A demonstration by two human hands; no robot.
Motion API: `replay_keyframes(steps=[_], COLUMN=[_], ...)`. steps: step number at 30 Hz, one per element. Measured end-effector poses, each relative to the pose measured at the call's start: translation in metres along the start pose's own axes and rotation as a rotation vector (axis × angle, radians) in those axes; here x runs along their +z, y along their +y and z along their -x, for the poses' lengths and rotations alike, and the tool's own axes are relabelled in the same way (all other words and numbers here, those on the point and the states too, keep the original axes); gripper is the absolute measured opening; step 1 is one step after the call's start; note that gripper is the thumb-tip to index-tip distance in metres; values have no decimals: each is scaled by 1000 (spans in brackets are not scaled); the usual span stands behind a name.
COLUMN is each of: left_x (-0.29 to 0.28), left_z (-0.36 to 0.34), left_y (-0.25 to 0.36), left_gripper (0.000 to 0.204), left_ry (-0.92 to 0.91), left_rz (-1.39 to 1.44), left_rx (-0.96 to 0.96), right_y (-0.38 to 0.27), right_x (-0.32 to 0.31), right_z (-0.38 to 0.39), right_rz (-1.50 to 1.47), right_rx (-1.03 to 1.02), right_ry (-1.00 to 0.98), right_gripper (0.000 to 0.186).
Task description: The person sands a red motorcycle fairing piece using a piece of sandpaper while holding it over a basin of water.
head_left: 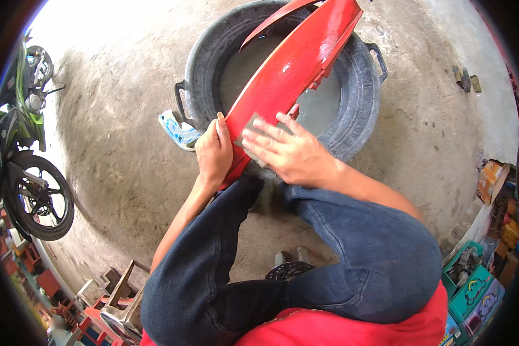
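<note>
A long, glossy red motorcycle body panel [291, 75] slants from my lap up over a dark tub [199, 69], its surface wet. My left hand [214, 151] grips its near left edge, thumb up along the rim and fingers wrapped underneath. Laid flat over the near part of the panel is my right hand [291, 151], fingers stretched and slightly apart, blurred by motion. A thin greyish patch [251, 126] shows beside and under these fingers; it looks like sandpaper, though most of it is covered. Cloudy water [320, 106] stands in the tub.
A blue-and-white piece [179, 131] lies left of the tub. A motorcycle [32, 144] stands far left. Wooden and red stands [112, 305] are at lower left, a brake disc [288, 271] between my legs, and green crates [473, 288] and a cardboard box [493, 180] at right.
</note>
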State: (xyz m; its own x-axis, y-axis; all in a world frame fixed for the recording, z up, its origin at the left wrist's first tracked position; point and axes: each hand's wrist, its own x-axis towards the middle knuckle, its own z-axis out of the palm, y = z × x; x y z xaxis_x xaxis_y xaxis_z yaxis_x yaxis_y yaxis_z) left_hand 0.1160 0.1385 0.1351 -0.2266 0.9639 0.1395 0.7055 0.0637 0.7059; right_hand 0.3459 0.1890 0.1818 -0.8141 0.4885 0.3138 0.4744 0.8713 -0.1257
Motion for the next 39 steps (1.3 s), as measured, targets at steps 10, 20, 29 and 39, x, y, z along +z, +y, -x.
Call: replay_keyframes(steps=[10,20,29,39], left_x=[-5,-4,6,3], left_z=[-1,-1,1,0], left_y=[8,2,-1,1], left_gripper=[33,31,31,31], left_ry=[-4,49,87,63], left_rz=[-12,11,45,39], left_rx=[4,77,77,69], right_y=[92,92,9,-12], right_x=[-2,-11,14,5], right_z=[-26,-43,-37,-3], right_rz=[248,265,120,37], right_rx=[317,378,81,-40], right_ry=[161,157,83,-18], right_gripper=[46,45,42,45])
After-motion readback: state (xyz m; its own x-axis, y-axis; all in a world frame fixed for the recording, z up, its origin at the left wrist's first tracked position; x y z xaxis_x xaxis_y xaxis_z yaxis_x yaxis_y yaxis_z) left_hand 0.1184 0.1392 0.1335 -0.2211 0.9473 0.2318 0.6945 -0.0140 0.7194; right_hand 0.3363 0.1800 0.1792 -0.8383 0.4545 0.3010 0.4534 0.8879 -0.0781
